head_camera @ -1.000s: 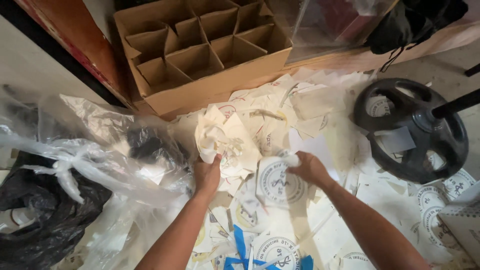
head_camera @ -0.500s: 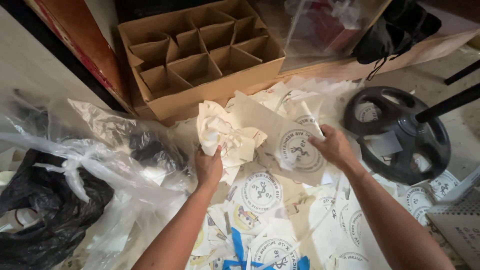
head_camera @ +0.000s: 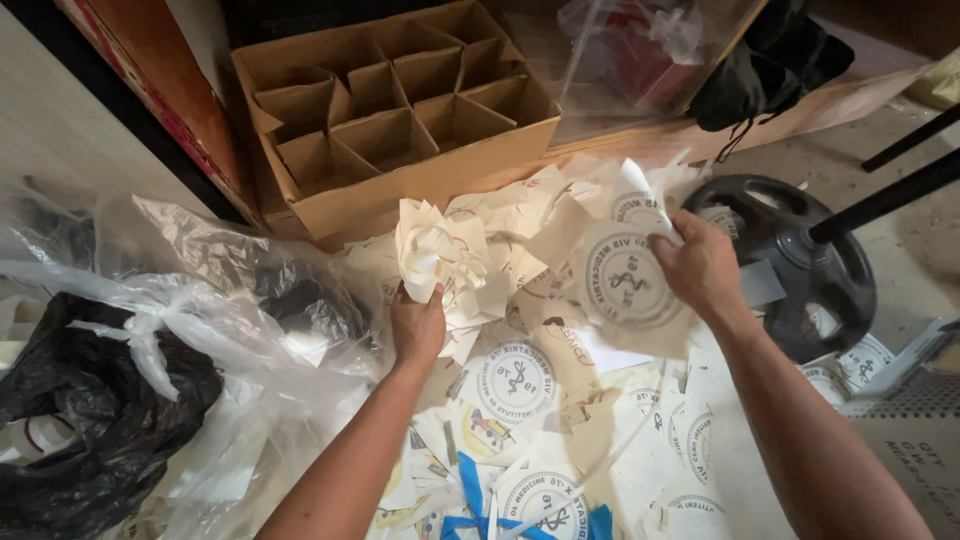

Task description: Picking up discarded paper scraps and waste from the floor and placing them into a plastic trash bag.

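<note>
Both hands have lifted higher over the paper heap since a moment ago. Beside the clear plastic bag (head_camera: 215, 330), the left hand (head_camera: 418, 325) squeezes a crumpled paper wad (head_camera: 440, 258), which could shed scraps. The right hand (head_camera: 700, 265) pinches a flat round-printed sheet (head_camera: 622, 275); tugged against the pile, it might tear.

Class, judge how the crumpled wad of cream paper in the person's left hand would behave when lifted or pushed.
The crumpled wad of cream paper is probably light: the left hand lifts it with the fingers alone. Its creased, splayed edges suggest it is floppy and would crush further if squeezed. Pushed, its irregular shape would likely slide or tumble, not roll.
</note>
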